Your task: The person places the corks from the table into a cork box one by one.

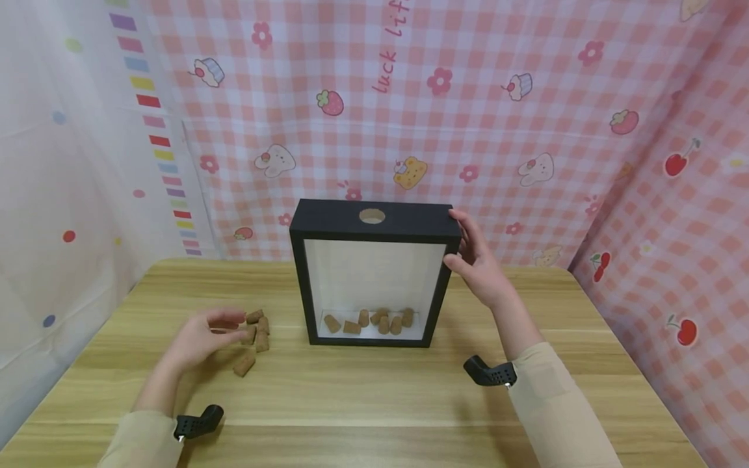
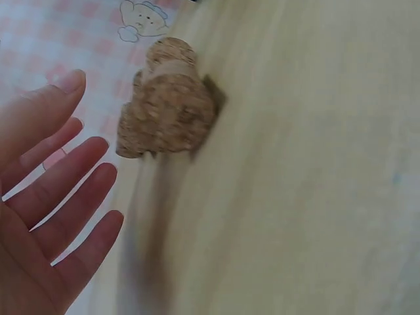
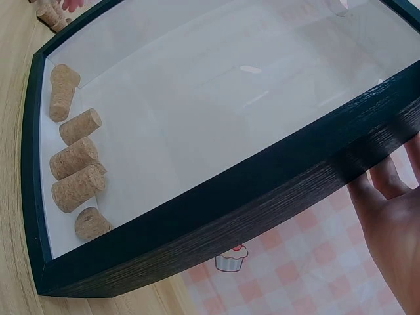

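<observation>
A black shadow box frame (image 1: 374,227) with a clear front and a round hole (image 1: 372,216) in its top stands upright on the table. Several corks (image 1: 352,327) lie and stand along its floor inside. At its upper right corner my right hand (image 1: 484,276) holds the frame, thumb at the front edge and fingers over the top and side. Left of the frame, my left hand (image 1: 196,338) is beside a small group of loose corks (image 1: 262,342). In the left wrist view its fingers (image 2: 72,190) are spread and hold nothing, apart from the corks (image 2: 174,111).
The wooden table (image 1: 363,403) runs under everything. One cork (image 1: 244,365) lies slightly nearer me than the others. A pink checked curtain (image 1: 374,130) hangs behind, with more cloth (image 1: 673,195) at the right and a white dotted one (image 1: 70,162) at the left.
</observation>
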### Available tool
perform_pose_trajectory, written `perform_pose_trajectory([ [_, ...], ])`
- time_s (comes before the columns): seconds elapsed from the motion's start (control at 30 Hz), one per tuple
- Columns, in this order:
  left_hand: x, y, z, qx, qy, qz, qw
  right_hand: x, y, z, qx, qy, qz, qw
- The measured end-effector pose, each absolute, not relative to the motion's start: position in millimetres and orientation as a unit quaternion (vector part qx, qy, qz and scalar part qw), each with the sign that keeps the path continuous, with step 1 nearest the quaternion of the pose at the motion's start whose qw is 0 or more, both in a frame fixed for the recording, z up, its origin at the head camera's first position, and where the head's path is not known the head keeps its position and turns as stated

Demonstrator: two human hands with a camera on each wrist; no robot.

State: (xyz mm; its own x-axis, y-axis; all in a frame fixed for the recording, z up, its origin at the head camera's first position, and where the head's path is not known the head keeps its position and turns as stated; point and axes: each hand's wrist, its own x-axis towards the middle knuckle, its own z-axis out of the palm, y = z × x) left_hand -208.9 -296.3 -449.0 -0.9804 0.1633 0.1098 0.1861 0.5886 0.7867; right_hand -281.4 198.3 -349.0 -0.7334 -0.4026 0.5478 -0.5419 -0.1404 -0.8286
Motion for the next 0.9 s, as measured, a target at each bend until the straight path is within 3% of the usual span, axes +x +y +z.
perform_pose_trajectory([
  [0.9, -204.4, -293.7, -471.2, -0.078, -0.887, -0.452, 0.043, -282.2, 199.0, -349.7, 0.362, -0.655, 0.662, 0.051],
])
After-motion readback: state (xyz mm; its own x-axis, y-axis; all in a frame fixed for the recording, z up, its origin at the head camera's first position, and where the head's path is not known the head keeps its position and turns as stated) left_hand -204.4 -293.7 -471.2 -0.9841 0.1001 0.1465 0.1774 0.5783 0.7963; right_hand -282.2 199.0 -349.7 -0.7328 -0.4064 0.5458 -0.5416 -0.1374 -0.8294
